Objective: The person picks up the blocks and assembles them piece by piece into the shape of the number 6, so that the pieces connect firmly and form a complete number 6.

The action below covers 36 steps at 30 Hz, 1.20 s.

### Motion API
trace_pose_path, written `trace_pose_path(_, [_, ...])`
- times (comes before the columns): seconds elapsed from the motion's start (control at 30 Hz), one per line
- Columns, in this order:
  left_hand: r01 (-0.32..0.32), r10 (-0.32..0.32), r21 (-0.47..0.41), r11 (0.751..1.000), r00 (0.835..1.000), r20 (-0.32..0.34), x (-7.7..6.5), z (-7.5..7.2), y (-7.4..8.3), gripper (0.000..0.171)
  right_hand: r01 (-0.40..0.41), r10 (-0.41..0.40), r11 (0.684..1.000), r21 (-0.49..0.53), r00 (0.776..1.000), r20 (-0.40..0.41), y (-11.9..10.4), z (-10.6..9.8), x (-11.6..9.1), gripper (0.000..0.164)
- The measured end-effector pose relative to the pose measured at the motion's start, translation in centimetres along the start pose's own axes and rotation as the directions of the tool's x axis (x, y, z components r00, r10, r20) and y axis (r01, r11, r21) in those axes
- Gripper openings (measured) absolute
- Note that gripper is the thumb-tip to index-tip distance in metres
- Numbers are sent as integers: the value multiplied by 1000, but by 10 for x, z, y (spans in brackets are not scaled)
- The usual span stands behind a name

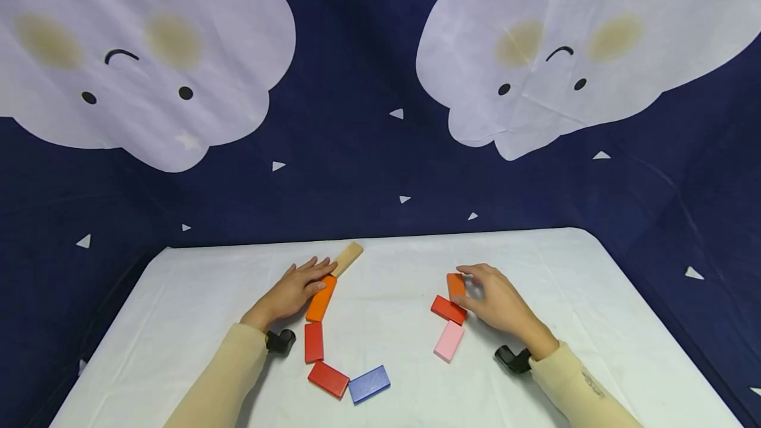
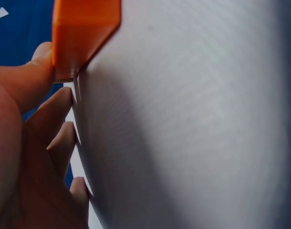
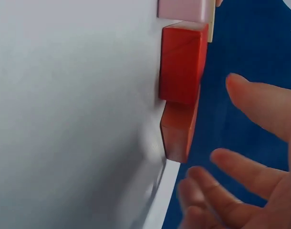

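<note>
Alignment could be lost through a stray fingertip's nudge.
The left orange block (image 1: 322, 298) is touched by the left hand (image 1: 291, 290), fingers extended; the right orange block (image 1: 455, 285) is ungripped beside the right hand (image 1: 495, 297), fingers parted.

Left orange block (image 1: 321, 300) and right orange block (image 1: 455, 285) lie apart, seemingly flat.

The white table (image 1: 392, 322) bore, at left, a wooden block (image 1: 349, 258), orange block (image 1: 322, 299), two red blocks (image 1: 314, 342) and blue block (image 1: 370, 384); at right, second orange block (image 1: 456, 284), third red block (image 1: 448, 310), pink block (image 1: 448, 341).
</note>
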<state>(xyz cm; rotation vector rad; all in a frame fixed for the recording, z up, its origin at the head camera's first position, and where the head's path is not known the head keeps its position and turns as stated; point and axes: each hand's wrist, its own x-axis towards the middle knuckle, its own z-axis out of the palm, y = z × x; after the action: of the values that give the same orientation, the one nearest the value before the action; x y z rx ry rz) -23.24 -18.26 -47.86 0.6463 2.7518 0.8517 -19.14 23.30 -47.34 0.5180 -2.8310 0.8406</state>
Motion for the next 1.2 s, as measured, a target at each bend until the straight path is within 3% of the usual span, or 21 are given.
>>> trace_pose_path(0.17, [-22, 22, 1, 1000, 1000, -2, 2, -2, 1, 48, -53, 54, 998, -38, 997, 46, 1, 3, 7, 56])
trace_pose_path(0.4, [-4, 4, -2, 1000, 1000, -2, 2, -4, 2, 48, -22, 25, 996, -84, 999, 36, 4, 4, 15, 43])
trace_pose_path(0.67, [1, -1, -8, 1000, 1000, -3, 2, -1, 0, 47, 2, 8, 996, -85, 993, 120, 5, -1, 11, 55])
trace_pose_path(0.9, [20, -19, -14, 1000, 1000, 4, 2, 2, 0, 47, 60, -46, 994, -89, 987, 151, 11, -5, 12, 52])
trace_pose_path(1.2, [20, -20, -6, 1000, 1000, 3, 1, 2, 1, 47, 79, -60, 993, -83, 976, 208, 16, -6, 11, 64])
